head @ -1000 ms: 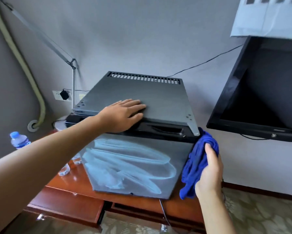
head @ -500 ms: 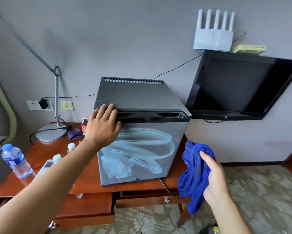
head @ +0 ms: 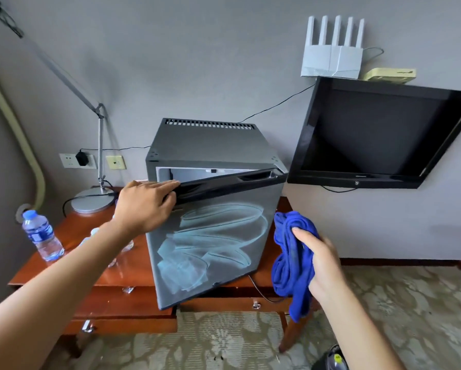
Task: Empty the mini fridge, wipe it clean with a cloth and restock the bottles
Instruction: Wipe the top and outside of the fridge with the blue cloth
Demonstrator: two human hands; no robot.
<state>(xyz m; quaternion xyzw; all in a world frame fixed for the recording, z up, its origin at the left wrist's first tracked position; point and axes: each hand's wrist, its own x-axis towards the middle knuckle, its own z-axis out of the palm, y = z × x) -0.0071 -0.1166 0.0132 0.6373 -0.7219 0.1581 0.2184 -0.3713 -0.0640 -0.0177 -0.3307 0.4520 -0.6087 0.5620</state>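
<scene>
Head view, fridge point(head: 210, 145) on a wooden desk point(head: 90, 273), door point(head: 213, 247) ajar with wet wipe streaks, left hand point(head: 144, 206) curled over the door's top edge, right hand point(head: 320, 260) clutching a blue cloth point(head: 290, 265), bottle point(head: 41, 236) standing at the desk's left end.

grey wall point(head: 197, 49), wooden desk point(head: 90, 276), patterned carpet point(head: 384, 303), wall-mounted television point(head: 378, 134)

Bare arms, bare hands

Both forearms are showing uncovered to the frame edge; left hand point(head: 144, 206) and right hand point(head: 321, 259) are wearing no gloves.
</scene>
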